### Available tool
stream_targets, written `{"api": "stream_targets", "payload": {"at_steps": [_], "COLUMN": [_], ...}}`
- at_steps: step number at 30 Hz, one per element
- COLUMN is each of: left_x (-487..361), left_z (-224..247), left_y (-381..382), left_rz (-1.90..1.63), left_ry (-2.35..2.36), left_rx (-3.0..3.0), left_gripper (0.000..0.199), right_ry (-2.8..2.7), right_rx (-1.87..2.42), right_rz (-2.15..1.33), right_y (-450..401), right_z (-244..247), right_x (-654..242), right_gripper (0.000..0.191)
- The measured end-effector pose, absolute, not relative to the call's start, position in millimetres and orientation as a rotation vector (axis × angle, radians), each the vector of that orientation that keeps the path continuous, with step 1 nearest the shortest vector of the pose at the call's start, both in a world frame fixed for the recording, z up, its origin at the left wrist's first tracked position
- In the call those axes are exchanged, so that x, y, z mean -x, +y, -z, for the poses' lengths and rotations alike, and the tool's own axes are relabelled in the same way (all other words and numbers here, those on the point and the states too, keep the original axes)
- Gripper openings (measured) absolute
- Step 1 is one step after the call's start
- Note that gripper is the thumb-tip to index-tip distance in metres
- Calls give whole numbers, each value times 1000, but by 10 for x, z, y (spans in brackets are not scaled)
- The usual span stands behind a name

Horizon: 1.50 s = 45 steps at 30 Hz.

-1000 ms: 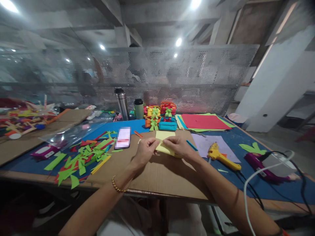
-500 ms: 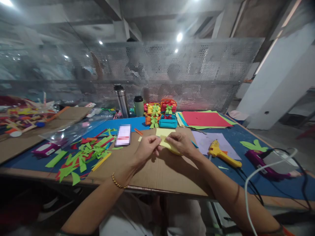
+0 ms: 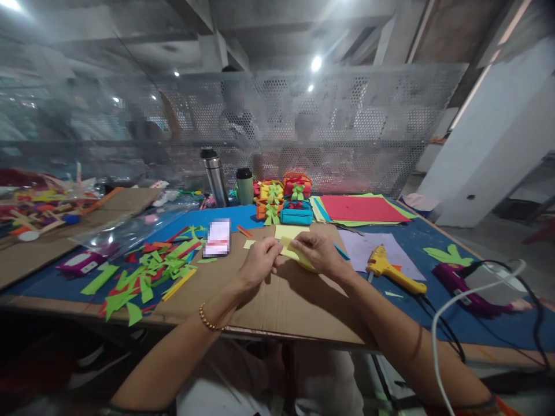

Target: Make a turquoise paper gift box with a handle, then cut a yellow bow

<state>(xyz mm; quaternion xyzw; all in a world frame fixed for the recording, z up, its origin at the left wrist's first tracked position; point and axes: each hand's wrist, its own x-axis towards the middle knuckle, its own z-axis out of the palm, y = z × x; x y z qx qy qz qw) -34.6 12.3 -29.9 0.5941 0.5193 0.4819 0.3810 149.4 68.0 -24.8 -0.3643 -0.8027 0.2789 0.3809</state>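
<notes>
Both hands pinch one light-yellow felt piece [image 3: 288, 245] above the cardboard [image 3: 277, 300]. My left hand [image 3: 261, 260] is closed at its left edge, thumb against the curled fingers. Gripping the right side with thumb and fingertips, my right hand [image 3: 318, 253] hides part of the piece, whose curved lower edge shows beneath the palm. Just behind them lies a flat pale-yellow sheet [image 3: 291, 231]. Farther back stand several small felt bags with green bows, among them a teal bag [image 3: 296, 214] and an orange bag [image 3: 263, 210].
A yellow glue gun [image 3: 392, 271] rests on a lilac sheet [image 3: 364, 245] at right, its cord trailing near my right forearm. Green and red felt scraps [image 3: 151, 271] and a phone [image 3: 217, 238] lie left. Behind stand a steel flask [image 3: 215, 179], a green cup [image 3: 245, 188] and stacked sheets [image 3: 359, 208].
My left hand has shifted very slightly left, and its fingers look more curled in. The right hand keeps its pinch on the yellow felt almost in place.
</notes>
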Motion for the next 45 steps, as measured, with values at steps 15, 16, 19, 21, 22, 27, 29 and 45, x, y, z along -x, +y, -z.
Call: {"api": "stream_targets", "payload": {"at_steps": [15, 16, 19, 21, 22, 27, 29, 45], "left_x": [339, 342, 357, 370, 377, 393, 378, 344], "left_z": [179, 177, 174, 176, 179, 198, 202, 188], "left_y": [30, 32, 45, 62, 71, 99, 95, 116], "left_rz": [-1045, -1064, -1118, -1170, -1200, -1288, -1289, -1364], "left_ry": [1084, 1099, 1141, 1170, 1184, 1221, 1225, 1241], "left_rx": [-1337, -1358, -1417, -1440, -1448, -1464, -1462, -1436], "left_gripper": [45, 45, 45, 43, 42, 36, 34, 32], "right_ry": [-1972, -1953, -1869, -1804, -1782, -1746, -1723, -1639], "right_rx": [876, 885, 926, 965, 983, 1018, 1017, 991], "right_rz": [-889, -914, -1010, -1086, -1131, -1329, -1350, -1422], "right_y": [600, 598, 598, 597, 595, 559, 543, 616], "right_z": [180, 181, 194, 207, 213, 211, 202, 219], "right_x": [-1464, -1456, -1437, -1427, -1422, -1399, -1402, -1510], "right_gripper": [45, 46, 51, 56, 58, 59, 56, 62]}}
